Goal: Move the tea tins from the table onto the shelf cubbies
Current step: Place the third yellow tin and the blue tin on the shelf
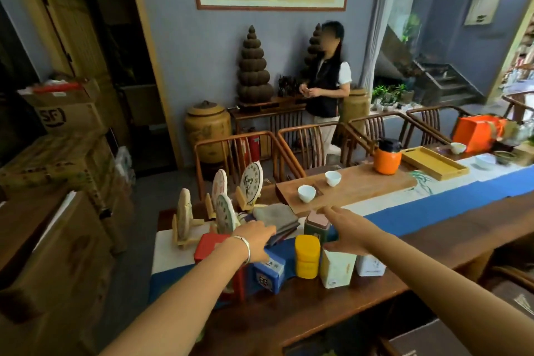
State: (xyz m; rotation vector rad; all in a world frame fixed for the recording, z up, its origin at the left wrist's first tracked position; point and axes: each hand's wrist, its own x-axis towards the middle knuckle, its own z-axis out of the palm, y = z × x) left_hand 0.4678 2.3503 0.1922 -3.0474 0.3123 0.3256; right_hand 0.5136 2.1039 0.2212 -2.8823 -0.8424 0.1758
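Observation:
Several tea tins stand at the left end of the long wooden table (318, 312): a red tin (209, 248), a blue tin (270, 272), a yellow tin (307, 256), a cream tin (336, 269), a white tin (370, 264) and a dark green tin with a pink lid (317, 224). My left hand (255, 238), with a silver bracelet on the wrist, reaches over the red and blue tins, fingers extended, holding nothing. My right hand (348, 230) is spread open just right of the dark green tin, above the cream tin. No shelf cubbies are in view.
Round tea cakes on stands (222, 199) and folded grey cloths (276, 217) sit behind the tins. A wooden tea board (361, 185) carries two white cups and an orange jug (387, 157). Chairs line the far side; a person (328, 89) stands by the wall. Cardboard boxes (66, 170) stack at left.

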